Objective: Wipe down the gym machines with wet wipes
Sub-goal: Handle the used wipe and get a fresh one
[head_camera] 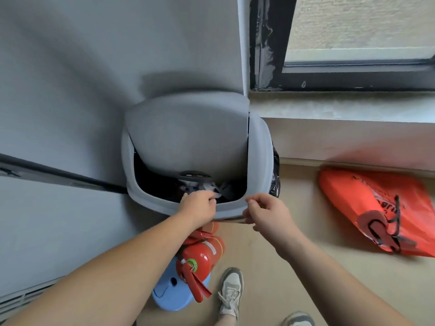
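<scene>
**Wipe going in the bin**

You're at the disposal end, I'd judge; no machines in view, so can't tell what's left to wipe; your L hand (199,203) is curled over the bin's (256,149) front rim, pinching a white scrap, prob. the wipe (217,195), just inside the opening; R hand (266,214) hovers by the rim's right end, fingers slack, holding nothing.

Grey wall (70,90) — beige floor (294,231), dark-framed window (353,31)

A grey bin (197,137) is flanked by a red extinguisher (202,254) below and an orange bag (367,203) at right.
</scene>
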A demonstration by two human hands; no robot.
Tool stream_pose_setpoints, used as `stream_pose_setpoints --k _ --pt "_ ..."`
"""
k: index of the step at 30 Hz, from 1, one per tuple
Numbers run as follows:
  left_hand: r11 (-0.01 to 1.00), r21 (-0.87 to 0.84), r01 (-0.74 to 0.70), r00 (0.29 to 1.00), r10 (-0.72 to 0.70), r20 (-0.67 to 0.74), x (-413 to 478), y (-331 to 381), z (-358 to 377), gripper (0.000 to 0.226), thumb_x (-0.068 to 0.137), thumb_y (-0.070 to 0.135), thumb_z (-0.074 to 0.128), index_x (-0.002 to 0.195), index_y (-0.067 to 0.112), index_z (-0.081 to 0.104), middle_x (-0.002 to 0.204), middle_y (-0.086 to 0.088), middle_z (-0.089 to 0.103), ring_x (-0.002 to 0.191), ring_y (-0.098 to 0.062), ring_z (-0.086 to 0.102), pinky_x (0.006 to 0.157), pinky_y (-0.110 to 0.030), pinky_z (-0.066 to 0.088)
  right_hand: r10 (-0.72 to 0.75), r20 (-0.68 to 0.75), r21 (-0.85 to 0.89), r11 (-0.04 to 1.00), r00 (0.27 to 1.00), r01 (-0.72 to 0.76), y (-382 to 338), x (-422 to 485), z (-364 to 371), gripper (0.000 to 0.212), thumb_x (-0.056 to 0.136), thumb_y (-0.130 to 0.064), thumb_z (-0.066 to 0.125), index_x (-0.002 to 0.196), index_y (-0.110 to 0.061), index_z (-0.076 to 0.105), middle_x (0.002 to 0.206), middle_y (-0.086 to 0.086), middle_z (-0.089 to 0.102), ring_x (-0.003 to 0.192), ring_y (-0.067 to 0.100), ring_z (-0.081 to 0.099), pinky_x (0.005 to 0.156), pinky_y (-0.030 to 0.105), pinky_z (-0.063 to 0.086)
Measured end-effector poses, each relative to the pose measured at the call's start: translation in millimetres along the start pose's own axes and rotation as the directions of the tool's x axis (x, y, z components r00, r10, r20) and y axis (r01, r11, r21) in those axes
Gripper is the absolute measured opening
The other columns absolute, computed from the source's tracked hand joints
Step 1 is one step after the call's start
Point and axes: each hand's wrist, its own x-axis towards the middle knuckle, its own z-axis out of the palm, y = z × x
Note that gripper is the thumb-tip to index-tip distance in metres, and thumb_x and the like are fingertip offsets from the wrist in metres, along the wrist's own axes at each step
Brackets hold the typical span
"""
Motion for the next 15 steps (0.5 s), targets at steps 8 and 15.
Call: stream_pose_setpoints --k 8,15 --pt "0.926 -0.257 -0.275 0.961 0.255 -0.108 -49 161 -50 0.022 0.098 0.025 0.06 0.116 0.023 0.073 0.108 0.009 0.074 0.098 -0.012 0.068 0.089 -0.024 0.049 -0.023 -0.213 -0.079 0.997 0.977 0.007 -41 -34 -148 0.021 0.097 -0.023 0.05 0.09 -0.021 0.069 0.085 0.003 0.075 0.082 0.028 0.072 0.069 0.035 0.057" --pt "0.778 -0.358 -0.516 0.848 0.524 -0.082 -100 380 -37 0.016 0.095 0.021 0.064 0.106 0.029 0.073 0.089 0.016 0.073 0.087 -0.004 0.072 0.088 -0.025 0.054 -0.112 -0.396 -0.224 0.974 0.912 0.022 -37 -91 -361 0.024 0.095 -0.025 0.052 0.075 -0.021 0.065 0.072 -0.004 0.068 0.073 0.02 0.063 0.07 0.03 0.049"
